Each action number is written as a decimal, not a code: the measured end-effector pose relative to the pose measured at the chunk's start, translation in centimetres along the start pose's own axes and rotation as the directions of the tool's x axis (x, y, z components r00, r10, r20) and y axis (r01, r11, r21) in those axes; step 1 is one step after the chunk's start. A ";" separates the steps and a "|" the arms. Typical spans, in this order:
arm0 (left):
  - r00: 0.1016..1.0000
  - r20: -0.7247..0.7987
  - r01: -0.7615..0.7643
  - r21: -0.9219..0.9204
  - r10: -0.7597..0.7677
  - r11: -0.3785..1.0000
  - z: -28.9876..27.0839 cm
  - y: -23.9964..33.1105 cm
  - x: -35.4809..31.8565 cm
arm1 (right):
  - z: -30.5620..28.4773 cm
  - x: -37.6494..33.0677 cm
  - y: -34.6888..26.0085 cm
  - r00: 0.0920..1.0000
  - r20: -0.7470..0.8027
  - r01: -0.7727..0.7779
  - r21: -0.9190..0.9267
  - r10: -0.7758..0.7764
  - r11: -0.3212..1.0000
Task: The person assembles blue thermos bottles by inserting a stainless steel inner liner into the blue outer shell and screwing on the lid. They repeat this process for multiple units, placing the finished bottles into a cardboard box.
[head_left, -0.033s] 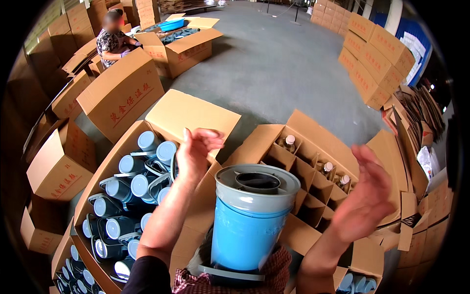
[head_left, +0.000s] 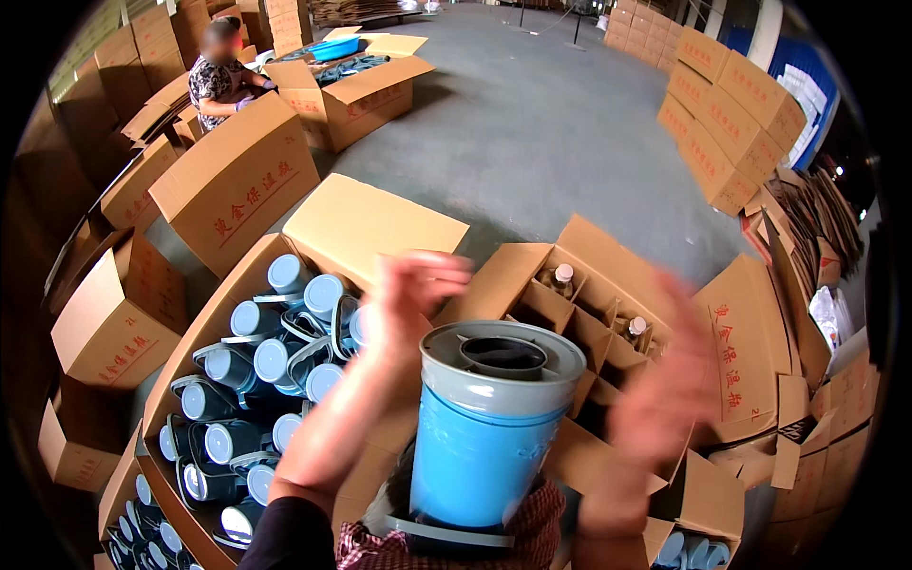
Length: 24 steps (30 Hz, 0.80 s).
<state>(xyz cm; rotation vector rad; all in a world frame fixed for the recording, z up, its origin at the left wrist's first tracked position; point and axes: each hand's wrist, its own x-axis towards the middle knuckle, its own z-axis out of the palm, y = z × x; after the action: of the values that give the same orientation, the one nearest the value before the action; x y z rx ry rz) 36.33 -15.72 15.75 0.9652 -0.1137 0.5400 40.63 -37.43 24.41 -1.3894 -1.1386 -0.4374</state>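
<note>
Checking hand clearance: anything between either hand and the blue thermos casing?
Nothing visible: left hand and blurred right hand flank the blue thermos casing near its grey rim. The divided carton lies beyond.

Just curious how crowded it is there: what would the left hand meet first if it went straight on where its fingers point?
In the picture, the left hand points rightward, so probably the open left flap of the divided cardboard carton. Depth is unclear; the hand might pass above it.
</note>
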 end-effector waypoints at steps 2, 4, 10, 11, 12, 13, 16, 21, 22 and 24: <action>0.983 0.171 0.052 0.056 -0.061 0.997 3.2 1.1 -0.4 | 2.0 -0.5 4.9 0.949 0.284 -0.211 0.254 0.136 0.944; 0.885 0.465 -0.127 0.185 0.027 0.975 2.8 2.8 1.9 | 2.3 -1.9 7.5 0.914 0.321 -0.377 0.446 0.248 0.812; 0.838 0.543 -0.245 0.457 -0.050 0.855 3.6 6.3 0.7 | 4.7 -4.6 9.2 0.822 0.339 -0.507 0.803 0.459 0.314; 0.863 0.501 -0.180 0.414 -0.058 0.892 3.6 6.7 0.3 | 5.3 -4.9 9.4 0.841 0.334 -0.475 0.832 0.426 0.285; 0.891 0.447 -0.135 0.438 -0.085 0.889 3.8 7.3 -0.3 | 5.5 -5.1 9.3 0.836 0.313 -0.476 0.823 0.452 0.311; 0.898 0.437 -0.158 0.439 -0.056 0.885 3.9 7.6 -0.5 | 5.6 -4.9 9.0 0.832 0.292 -0.477 0.811 0.472 0.340; 0.855 0.514 -0.345 0.476 0.063 0.809 3.3 7.5 -1.9 | 5.8 -5.7 8.7 0.833 0.163 -0.406 0.830 0.529 0.383; 0.738 0.604 -0.594 0.372 0.299 0.713 3.1 6.9 -1.8 | 6.0 -5.8 8.1 0.901 -0.035 -0.251 0.771 0.433 0.585; 0.714 0.621 -0.626 0.360 0.323 0.691 3.3 6.9 -1.8 | 5.8 -5.5 7.9 0.921 -0.060 -0.218 0.741 0.386 0.635; 0.802 0.542 -0.502 0.379 0.253 0.778 3.1 6.8 -2.0 | 5.4 -4.6 7.4 0.943 -0.071 -0.183 0.707 0.325 0.684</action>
<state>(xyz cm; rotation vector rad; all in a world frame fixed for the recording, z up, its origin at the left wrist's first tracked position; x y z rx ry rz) 31.74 -15.90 22.02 1.6068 -0.6489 0.7328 42.63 -32.61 15.60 -0.7875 -0.7967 0.0783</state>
